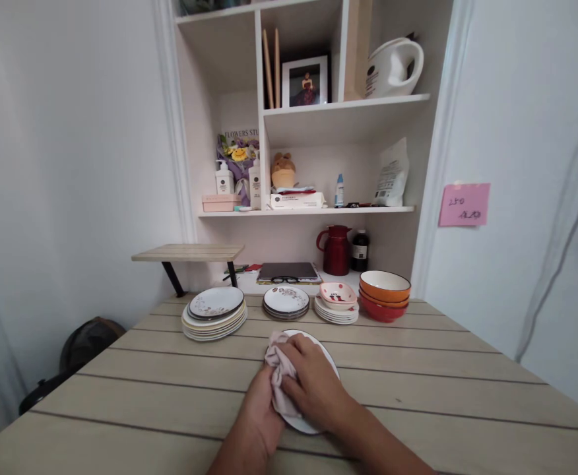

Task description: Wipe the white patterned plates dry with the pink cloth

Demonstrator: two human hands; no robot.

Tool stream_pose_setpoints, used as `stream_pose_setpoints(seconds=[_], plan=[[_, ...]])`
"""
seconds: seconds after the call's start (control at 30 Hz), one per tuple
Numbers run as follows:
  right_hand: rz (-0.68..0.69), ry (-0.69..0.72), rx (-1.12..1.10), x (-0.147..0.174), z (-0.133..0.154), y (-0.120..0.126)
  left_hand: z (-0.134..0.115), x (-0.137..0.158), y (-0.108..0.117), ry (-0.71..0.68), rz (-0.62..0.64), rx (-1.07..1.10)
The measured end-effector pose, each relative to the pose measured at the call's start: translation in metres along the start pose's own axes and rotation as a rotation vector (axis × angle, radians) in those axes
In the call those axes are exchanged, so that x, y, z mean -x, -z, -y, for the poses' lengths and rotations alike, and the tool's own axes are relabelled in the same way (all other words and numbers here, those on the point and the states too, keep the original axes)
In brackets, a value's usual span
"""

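A white plate [326, 353] with a dark rim is at the near middle of the table, partly covered by my hands. My right hand [313, 376] grips a crumpled pale pink cloth [280, 369] and presses it on the plate's face. At the plate's left edge is my left hand [260, 402], its palm against the rim and the cloth. The left fingers are mostly hidden behind the cloth and plate; they appear to hold the plate's edge.
Behind the plate stand a stack of large plates [214, 323], small plates [286, 302], small dishes [337, 310] and orange and red bowls [385, 297]. A raised wooden stand [187, 253] is at the back left. Beyond are a red jug [336, 251] and shelves [309, 212].
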State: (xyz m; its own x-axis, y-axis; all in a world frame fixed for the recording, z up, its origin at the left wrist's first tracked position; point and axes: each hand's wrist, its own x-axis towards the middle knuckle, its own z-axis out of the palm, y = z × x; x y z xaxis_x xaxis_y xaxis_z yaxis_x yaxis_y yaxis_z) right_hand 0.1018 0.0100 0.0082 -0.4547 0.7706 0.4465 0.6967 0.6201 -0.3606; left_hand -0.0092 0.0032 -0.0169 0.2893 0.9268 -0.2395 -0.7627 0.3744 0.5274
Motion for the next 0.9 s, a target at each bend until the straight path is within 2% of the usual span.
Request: stream_pose_setpoints(seconds=[0.1, 0.27, 0.5, 0.67, 0.9], plan=[[0.008, -0.051, 0.068, -0.002, -0.004, 0.001, -0.001, -0.002, 0.003, -0.026, -0.049, -0.014], [0.020, -0.205, 0.193, -0.006, -0.019, 0.004, -0.003, -0.001, 0.004, -0.003, -0.025, 0.048], [0.126, -0.295, 0.266, 0.001, -0.023, 0.010, -0.005, 0.003, 0.002, 0.016, -0.090, 0.030], [0.228, -0.240, 0.247, 0.008, -0.015, 0.012, -0.005, 0.003, 0.004, 0.031, -0.102, 0.029], [0.175, -0.066, 0.085, 0.005, 0.001, 0.004, -0.002, 0.000, 0.002, -0.028, -0.133, 0.030]])
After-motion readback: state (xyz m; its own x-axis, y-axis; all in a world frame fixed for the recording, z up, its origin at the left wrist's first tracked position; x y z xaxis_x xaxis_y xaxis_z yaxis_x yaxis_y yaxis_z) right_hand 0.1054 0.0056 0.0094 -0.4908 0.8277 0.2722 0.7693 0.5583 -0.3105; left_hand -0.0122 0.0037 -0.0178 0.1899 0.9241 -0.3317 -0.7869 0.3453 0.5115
